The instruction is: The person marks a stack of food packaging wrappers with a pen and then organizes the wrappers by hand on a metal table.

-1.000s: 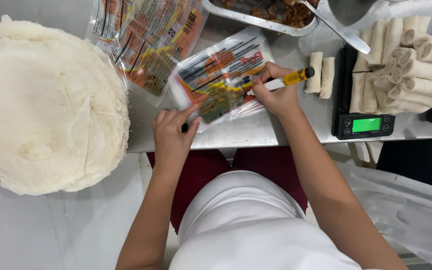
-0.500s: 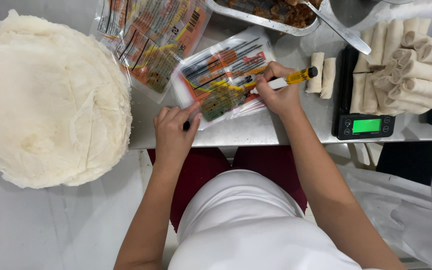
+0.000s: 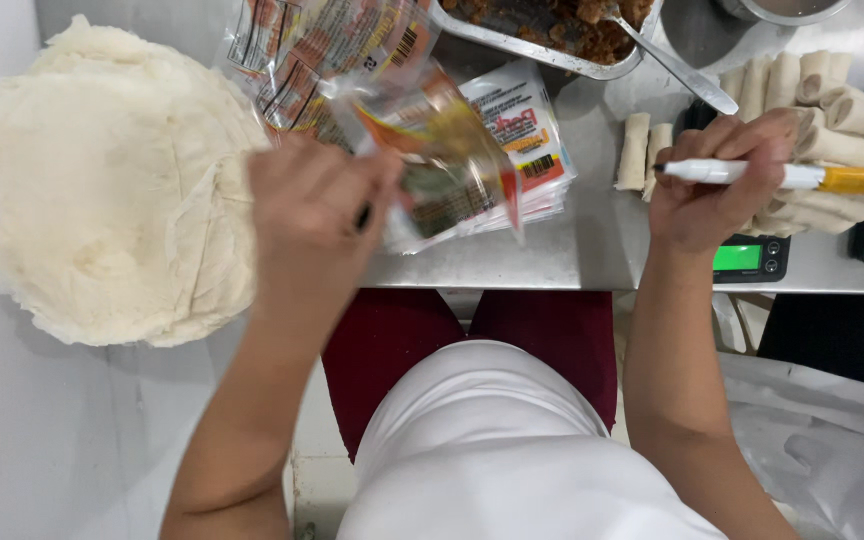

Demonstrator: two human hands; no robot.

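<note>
Above the desk (image 3: 592, 262) edge, our right hand (image 3: 717, 185) pinches a white-and-yellow marker (image 3: 782, 177), its long axis running left to right, tip pointing left. Our left hand (image 3: 314, 215) grips a printed plastic bag (image 3: 452, 165) lifted off the bag stack (image 3: 527, 125); motion blurs it, so its print is unreadable. Rolled wrappers (image 3: 832, 100) partly hide the scale (image 3: 752, 260); the filling tray (image 3: 552, 30) is cut off above.

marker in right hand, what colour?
White barrel with a yellow end; the marker shows in the head view, held by the right hand.
</note>
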